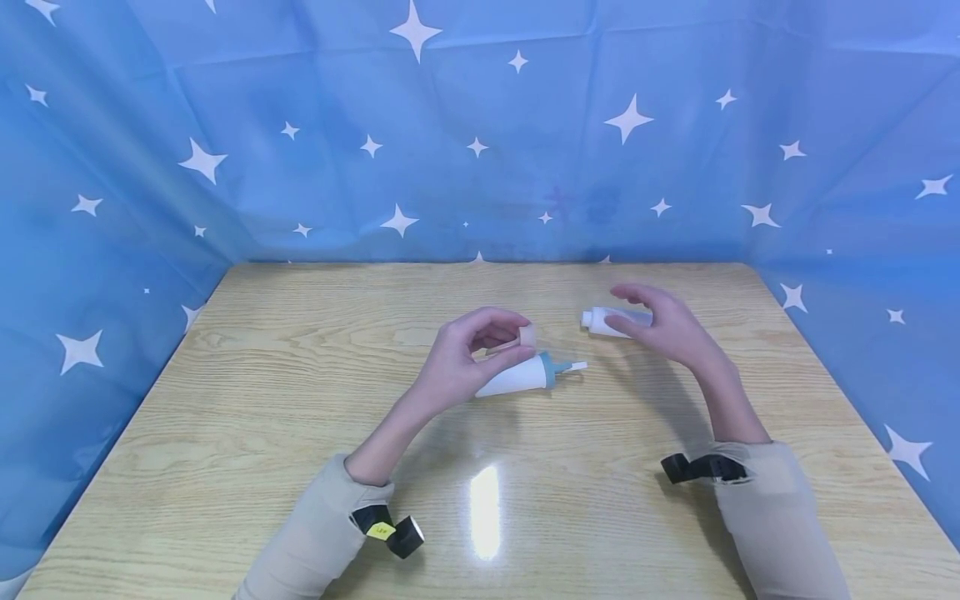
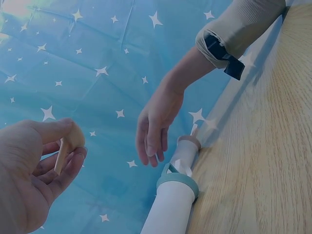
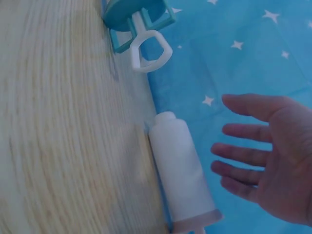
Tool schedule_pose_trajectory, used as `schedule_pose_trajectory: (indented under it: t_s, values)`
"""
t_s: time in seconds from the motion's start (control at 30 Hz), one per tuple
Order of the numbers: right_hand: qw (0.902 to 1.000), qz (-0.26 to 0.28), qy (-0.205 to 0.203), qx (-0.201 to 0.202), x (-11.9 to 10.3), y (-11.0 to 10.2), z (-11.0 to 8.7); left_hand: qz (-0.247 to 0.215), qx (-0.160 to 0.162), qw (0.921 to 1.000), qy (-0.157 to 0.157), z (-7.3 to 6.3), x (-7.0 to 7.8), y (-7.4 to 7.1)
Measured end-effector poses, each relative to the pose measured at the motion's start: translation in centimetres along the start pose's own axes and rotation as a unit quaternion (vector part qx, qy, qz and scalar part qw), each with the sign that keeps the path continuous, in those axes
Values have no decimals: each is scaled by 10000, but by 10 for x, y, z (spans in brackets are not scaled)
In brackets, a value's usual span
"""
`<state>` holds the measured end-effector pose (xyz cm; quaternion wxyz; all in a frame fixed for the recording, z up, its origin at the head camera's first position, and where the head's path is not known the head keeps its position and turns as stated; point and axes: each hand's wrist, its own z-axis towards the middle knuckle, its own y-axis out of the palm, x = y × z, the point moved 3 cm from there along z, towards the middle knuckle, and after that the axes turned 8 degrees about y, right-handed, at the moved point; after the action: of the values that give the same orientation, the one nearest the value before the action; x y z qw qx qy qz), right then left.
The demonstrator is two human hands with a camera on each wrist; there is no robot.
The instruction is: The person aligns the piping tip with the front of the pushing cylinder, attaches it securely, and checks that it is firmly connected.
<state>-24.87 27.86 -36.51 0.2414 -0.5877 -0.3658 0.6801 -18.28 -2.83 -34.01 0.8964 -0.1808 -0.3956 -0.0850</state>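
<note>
My left hand (image 1: pixel 457 358) pinches a small cream-coloured cap (image 2: pixel 74 137) between thumb and fingers; a thin flat piece sticks out from it. Just under that hand lies a white cylinder (image 1: pixel 517 379) with a teal collar (image 2: pixel 178 184) and a white ring handle (image 3: pixel 151 51) at its end. My right hand (image 1: pixel 667 329) hovers around a second white cylinder (image 3: pixel 180 168), fingers spread and apart from it in the right wrist view. This cylinder has a narrow white neck at one end and a pinkish band at the other. It lies on its side.
Both cylinders lie on a wood-grain table (image 1: pixel 262 400). A blue curtain with white stars (image 1: pixel 480 150) hangs along the back and both sides. Black wrist straps (image 1: pixel 705 468) sit over the light sleeves. A bright reflection shows on the tabletop near the front.
</note>
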Motion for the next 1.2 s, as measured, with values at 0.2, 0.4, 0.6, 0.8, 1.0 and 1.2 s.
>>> schedule_pose_trajectory:
  t_s: [0.2,0.4,0.6,0.8,1.0,1.2]
  values:
    - [9998,-167,-60,-133,6,2,0,8,-1,10000,3,0,1,0]
    - [9995,-258,-14,-200,11,4,1,-26,-14,10000,40,0,1,0]
    - [9992,-347,-39,-185,15,4,3,-5,-18,10000,-1,0,0,0]
    - [9983,-521,43,-243,18,5,5,-8,-36,10000,-8,0,0,0]
    - [9964,-719,241,-378,25,7,7,-1,-56,10000,13,0,-1,0]
    - [9945,-816,402,-520,29,9,5,-8,-66,10000,6,0,-1,0]
